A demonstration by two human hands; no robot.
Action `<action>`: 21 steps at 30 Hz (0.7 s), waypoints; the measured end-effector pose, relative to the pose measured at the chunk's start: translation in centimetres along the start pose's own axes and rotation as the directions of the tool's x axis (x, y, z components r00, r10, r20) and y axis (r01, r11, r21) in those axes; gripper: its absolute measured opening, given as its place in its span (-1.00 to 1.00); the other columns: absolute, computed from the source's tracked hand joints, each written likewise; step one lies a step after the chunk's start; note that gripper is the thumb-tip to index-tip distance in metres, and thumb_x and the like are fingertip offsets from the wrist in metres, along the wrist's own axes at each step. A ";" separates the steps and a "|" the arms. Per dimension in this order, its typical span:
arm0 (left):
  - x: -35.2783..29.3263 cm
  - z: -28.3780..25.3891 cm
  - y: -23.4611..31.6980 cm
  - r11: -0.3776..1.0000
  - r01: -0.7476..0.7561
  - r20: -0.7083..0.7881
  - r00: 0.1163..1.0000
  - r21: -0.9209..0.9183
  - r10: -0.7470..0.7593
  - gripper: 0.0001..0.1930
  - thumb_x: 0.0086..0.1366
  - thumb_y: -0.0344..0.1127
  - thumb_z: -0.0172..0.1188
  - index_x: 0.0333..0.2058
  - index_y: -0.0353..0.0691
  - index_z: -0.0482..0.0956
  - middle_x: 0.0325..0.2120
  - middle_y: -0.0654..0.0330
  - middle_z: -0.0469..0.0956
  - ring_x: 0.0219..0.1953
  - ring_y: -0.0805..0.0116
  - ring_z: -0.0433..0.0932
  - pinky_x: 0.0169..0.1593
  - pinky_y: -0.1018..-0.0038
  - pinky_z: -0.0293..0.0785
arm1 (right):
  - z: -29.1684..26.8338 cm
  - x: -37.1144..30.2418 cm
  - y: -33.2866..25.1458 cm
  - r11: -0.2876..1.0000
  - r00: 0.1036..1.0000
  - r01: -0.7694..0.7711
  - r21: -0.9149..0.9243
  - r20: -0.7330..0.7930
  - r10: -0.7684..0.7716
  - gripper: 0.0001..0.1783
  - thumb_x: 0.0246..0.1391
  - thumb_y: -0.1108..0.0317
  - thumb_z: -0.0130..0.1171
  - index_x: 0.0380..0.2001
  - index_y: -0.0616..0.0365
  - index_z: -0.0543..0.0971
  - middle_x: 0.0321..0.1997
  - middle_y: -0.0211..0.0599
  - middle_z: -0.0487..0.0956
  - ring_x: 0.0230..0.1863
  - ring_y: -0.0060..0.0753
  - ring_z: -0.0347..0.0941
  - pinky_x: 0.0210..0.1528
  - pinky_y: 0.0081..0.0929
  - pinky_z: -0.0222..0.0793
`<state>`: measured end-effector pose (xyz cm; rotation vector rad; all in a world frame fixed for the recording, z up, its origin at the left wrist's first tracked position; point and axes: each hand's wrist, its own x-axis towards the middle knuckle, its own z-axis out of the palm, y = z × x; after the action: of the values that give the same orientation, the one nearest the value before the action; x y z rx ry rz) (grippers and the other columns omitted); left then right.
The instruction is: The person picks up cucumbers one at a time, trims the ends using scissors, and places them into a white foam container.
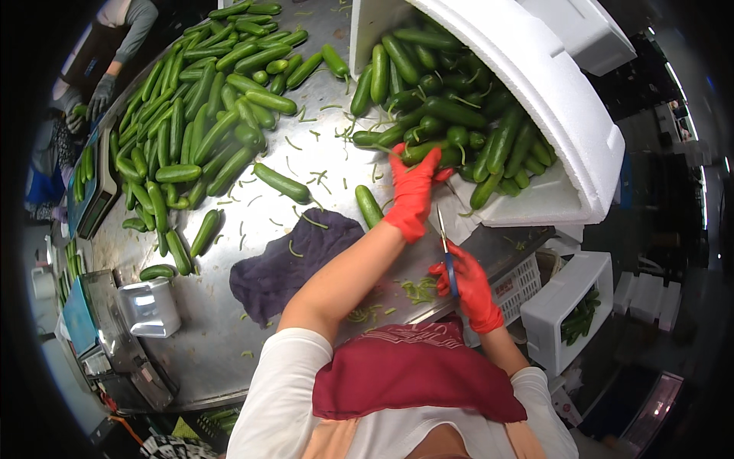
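My left hand [413,190], in a red glove, reaches to the mouth of a tipped white foam box [562,92]. Its fingers close around a green cucumber [432,152] at the front of the heap spilling from the box; the fingertips are partly hidden. Lower and to the right, my right hand [472,289], also red-gloved, grips scissors [449,268] with blue handles, the blades pointing up toward the box. A single cucumber [368,205] lies on the metal table just left of my left wrist.
A large cucumber pile [206,115] covers the table's far left. Cut stems litter the metal tabletop [336,145], beside a dark cloth [294,256]. A scale [99,183] and a clear plastic container [149,307] stand left. Another foam box [569,306] sits lower right. A gloved co-worker [99,96] works far left.
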<state>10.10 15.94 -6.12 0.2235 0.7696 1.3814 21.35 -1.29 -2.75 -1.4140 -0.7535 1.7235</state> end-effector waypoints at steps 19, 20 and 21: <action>-11.8 -6.6 16.0 0.861 0.138 0.409 0.835 0.490 -0.367 -0.63 0.17 -0.55 0.10 -0.04 -0.15 0.35 0.17 -0.06 0.29 -0.15 0.33 0.54 -0.43 0.62 0.54 | 3.1 3.9 -4.7 0.969 0.967 0.206 0.136 0.123 -0.223 -0.43 0.22 0.04 0.06 0.11 0.25 0.33 0.03 -0.16 0.52 -0.01 -0.33 0.48 -0.05 -0.44 0.41; -11.9 -6.4 16.2 0.844 0.174 0.408 0.814 0.508 -0.414 -0.63 0.16 -0.55 0.10 -0.04 -0.16 0.35 0.17 -0.06 0.31 -0.15 0.34 0.54 -0.43 0.63 0.54 | 3.9 3.7 -4.7 0.972 0.967 0.148 0.183 0.178 -0.181 -0.44 0.22 0.06 0.07 0.11 0.25 0.34 0.03 -0.17 0.52 -0.02 -0.36 0.49 -0.07 -0.46 0.41; -12.0 -6.3 16.4 0.825 0.210 0.406 0.790 0.525 -0.460 -0.63 0.16 -0.55 0.09 -0.04 -0.17 0.34 0.16 -0.06 0.32 -0.16 0.34 0.54 -0.44 0.63 0.53 | 4.4 3.7 -4.2 0.977 0.959 0.139 0.162 0.223 -0.174 -0.46 0.21 0.09 0.08 0.10 0.26 0.34 0.00 -0.20 0.52 -0.06 -0.41 0.48 -0.08 -0.48 0.40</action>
<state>-6.68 6.39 2.77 0.7608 0.6215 0.7094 17.55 4.20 -0.32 -1.0336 -0.8266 1.8011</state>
